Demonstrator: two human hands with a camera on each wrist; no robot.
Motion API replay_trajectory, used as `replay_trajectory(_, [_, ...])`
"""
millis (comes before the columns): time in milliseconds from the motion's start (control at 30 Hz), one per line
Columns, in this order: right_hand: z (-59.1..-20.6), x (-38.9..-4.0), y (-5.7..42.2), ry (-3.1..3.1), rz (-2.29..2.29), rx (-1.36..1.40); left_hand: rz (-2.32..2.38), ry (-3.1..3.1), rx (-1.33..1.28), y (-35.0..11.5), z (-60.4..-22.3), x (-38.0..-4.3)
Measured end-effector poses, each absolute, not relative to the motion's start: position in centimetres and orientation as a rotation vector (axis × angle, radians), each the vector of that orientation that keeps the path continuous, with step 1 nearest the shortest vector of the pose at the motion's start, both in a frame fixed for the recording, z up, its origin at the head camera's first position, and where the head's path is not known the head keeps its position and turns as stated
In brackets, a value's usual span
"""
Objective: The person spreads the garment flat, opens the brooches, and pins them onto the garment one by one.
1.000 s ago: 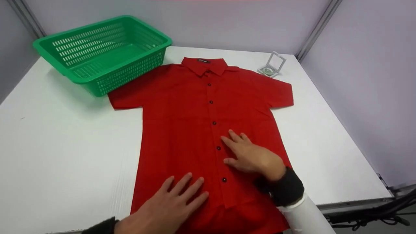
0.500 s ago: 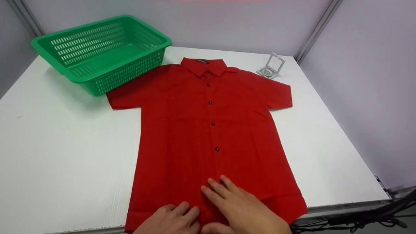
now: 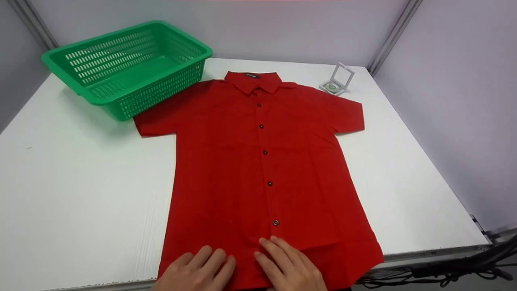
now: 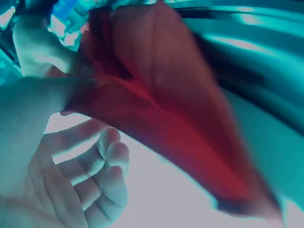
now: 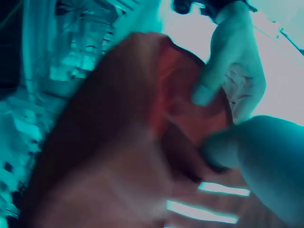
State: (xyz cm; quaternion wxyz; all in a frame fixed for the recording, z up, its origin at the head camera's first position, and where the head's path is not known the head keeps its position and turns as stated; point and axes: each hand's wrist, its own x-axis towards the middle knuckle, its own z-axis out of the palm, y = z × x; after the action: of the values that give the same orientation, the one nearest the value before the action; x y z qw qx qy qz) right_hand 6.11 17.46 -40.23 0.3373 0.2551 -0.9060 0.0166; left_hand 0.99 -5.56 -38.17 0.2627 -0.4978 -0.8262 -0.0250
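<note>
A red short-sleeved button shirt (image 3: 226, 173) lies front up, its collar away from me and its lower edge at the table's near side. My left hand (image 3: 198, 268) holds the hem left of the button row. Close beside it, my right hand (image 3: 288, 266) grips the hem just below the lowest button. Red cloth (image 4: 161, 118) passes under the left thumb in the left wrist view, with the fingers curled beneath. The right wrist view shows a blurred fold of the shirt (image 5: 190, 109) between both hands. Fingertips are partly hidden by the cloth.
A green plastic basket (image 3: 129, 91) stands at the back left, against the shirt's left sleeve. A small clear-framed stand (image 3: 337, 81) sits near the right shoulder. Dark cables (image 3: 444, 268) hang beyond the near right table edge (image 3: 436, 252).
My right hand has slid down from the middle of the shirt to its hem. The left hand has drawn back to the hem too, fingers more bent. The lower right corner is spread outward.
</note>
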Motion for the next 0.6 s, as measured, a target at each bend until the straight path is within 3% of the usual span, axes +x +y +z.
replay_trajectory(233, [-43.1, 6.6, 16.8, -2.218, 0.072, 0.593, -0.277, -2.08, -1.215, -6.8, -39.0, 0.7])
replay_trajectory(400, [-43.1, 7.3, 19.0, -2.314, 0.097, 0.486, -0.351, -1.986, -1.09, -7.3, -38.6, 0.5])
replay_trajectory(600, [-44.0, 7.6, 22.9, -2.271, 0.139, 0.425, -0.179, -2.182, -1.062, -9.3, -40.7, 0.8])
